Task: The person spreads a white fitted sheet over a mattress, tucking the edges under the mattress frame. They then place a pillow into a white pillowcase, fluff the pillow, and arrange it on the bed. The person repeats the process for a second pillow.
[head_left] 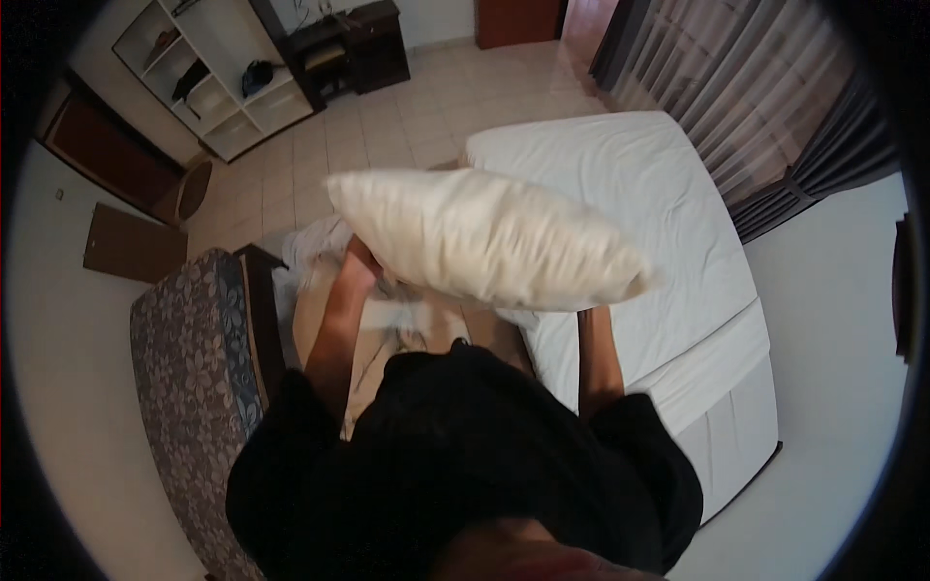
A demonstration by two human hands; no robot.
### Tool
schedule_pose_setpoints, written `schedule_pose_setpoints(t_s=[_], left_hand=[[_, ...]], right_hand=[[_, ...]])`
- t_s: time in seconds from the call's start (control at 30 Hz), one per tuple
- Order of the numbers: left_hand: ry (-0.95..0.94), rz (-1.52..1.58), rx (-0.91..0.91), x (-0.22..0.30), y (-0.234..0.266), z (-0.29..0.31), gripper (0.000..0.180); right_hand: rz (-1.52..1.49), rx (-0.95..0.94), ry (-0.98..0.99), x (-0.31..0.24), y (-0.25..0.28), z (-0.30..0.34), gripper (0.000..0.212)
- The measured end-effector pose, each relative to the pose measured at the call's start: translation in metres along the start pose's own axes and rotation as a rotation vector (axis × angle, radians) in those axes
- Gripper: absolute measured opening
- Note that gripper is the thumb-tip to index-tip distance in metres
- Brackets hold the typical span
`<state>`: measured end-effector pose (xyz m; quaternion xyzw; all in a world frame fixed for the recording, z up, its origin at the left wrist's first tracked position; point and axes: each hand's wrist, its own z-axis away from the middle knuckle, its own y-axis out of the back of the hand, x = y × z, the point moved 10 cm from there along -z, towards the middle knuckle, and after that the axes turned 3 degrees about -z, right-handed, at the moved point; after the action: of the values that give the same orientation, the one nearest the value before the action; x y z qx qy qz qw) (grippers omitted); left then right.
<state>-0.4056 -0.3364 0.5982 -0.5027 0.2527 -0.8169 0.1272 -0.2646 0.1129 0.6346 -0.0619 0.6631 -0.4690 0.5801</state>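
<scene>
A cream-white pillow (pixel 484 237) with a wrinkled cover is held up in front of me, tilted lower on the right and slightly blurred. My left hand (pixel 363 259) grips it from below near its left end, the fingers mostly hidden by the fabric. Under its right end is my right hand (pixel 593 313), almost wholly covered by the pillow; only the wrist side shows. Behind and to the right of the pillow lies a mattress with a white sheet (pixel 668 232), the sheet folded in a band across its near part.
At left stands a flower-patterned grey mattress (pixel 199 378) by a dark wooden frame (pixel 260 300). White cloth (pixel 315 242) is bunched beside it. Farther off are an open shelf unit (pixel 228 97), a dark desk (pixel 363 53) and tiled floor (pixel 407 121). Curtains (pixel 746 87) hang at right.
</scene>
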Motion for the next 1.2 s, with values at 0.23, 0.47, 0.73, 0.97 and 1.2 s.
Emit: schedule_pose_setpoints(t_s=[0.23,0.47,0.73,0.97,1.2], left_hand=[[-0.144,-0.068,0.046,0.073,-0.010,-0.039,0.053],[-0.228,-0.433,-0.057,0.121,-0.083,-0.036,0.033],[-0.141,-0.732,-0.065,0.095,-0.160,-0.076,0.031],[-0.077,-0.609,-0.198,0.046,-0.302,-0.137,0.035],[-0.328,-0.958,-0.335,0.028,-0.373,-0.156,0.036]], right_hand=[[-0.064,-0.143,-0.001,0.014,-0.052,-0.049,0.048],[-0.161,-0.248,0.072,-0.010,-0.036,-0.077,0.049],[0.139,0.064,0.102,-0.083,-0.013,-0.070,0.043],[0.397,0.205,0.442,-0.227,0.043,-0.103,0.027],[0.269,0.140,0.565,-0.274,0.035,-0.066,0.036]])
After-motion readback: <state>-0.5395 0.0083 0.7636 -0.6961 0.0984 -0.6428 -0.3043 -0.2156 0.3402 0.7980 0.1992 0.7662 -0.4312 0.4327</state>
